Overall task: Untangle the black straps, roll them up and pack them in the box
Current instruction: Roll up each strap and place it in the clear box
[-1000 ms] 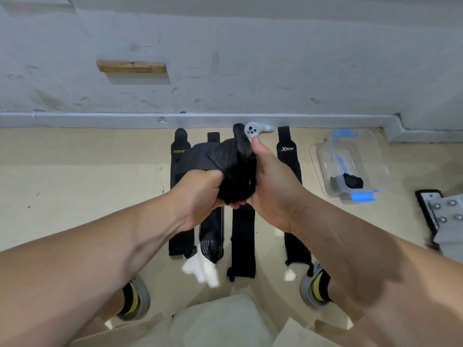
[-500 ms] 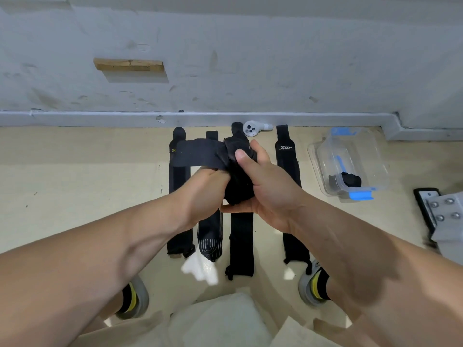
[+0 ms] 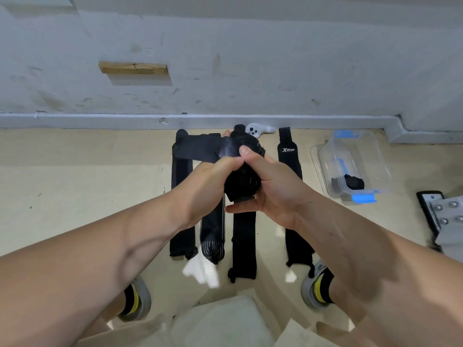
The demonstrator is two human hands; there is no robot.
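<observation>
Both my hands hold one black strap (image 3: 200, 150) in the air over the floor. My right hand (image 3: 271, 189) is shut around its rolled-up part (image 3: 241, 184), thumb on top. My left hand (image 3: 205, 189) grips the strap beside the roll, and the loose flat end sticks out to the left. Below, several black straps lie flat side by side on the beige floor, one at the left (image 3: 181, 211), one in the middle (image 3: 244, 246), and one marked XTEP (image 3: 288, 151) at the right. A clear plastic box (image 3: 350, 164) with blue clips stands open at the right, a rolled black strap (image 3: 353, 182) inside.
A white handheld controller (image 3: 258, 130) lies by the grey wall skirting behind the straps. A grey metal bracket with bolts (image 3: 448, 221) sits at the far right. My two shoes (image 3: 315, 289) stand at the near ends of the straps. A white scrap (image 3: 200, 271) lies between them.
The strap's loose end has swung out flat to the left and the roll in my right hand has grown tighter. My right thumb has moved on top of the roll.
</observation>
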